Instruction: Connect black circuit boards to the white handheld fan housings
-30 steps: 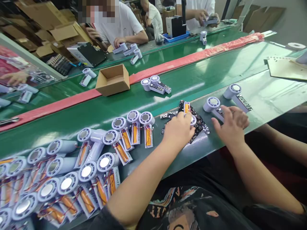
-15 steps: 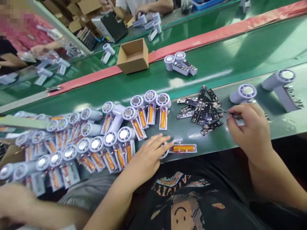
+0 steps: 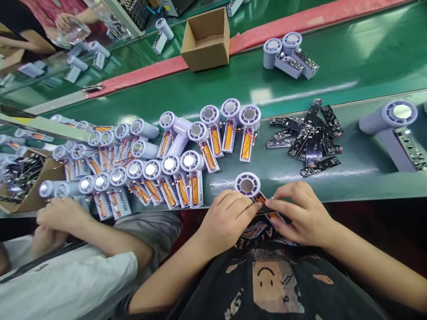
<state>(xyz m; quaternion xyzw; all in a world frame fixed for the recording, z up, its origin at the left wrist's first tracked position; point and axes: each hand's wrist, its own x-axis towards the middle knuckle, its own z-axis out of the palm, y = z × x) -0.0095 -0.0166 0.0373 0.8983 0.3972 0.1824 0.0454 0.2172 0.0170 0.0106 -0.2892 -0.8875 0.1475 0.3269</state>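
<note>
A lilac hand-fan half [image 3: 247, 185] with an orange battery lies at the near edge of the green bench [image 3: 360, 178]. My left hand [image 3: 227, 218] grips its handle just below the round head, fingers curled. My right hand [image 3: 300, 213] pinches a small black circuit board against the same handle; only a sliver of the board shows. A loose pile of black circuit boards [image 3: 308, 140] lies behind my right hand. Several more fan halves with batteries [image 3: 173, 155] lie in rows to the left.
A co-worker's hand [image 3: 62, 213] and white sleeve are at the lower left by a brown box [image 3: 23, 182]. An assembled fan [image 3: 392, 124] lies at the right. On the belt behind stand an open cardboard box [image 3: 207, 40] and two fans [image 3: 288, 55].
My left hand pulled one fan half to the near edge. My right hand came over from the circuit boards with a board and now meets it on the handle. The view tilted down and left.
</note>
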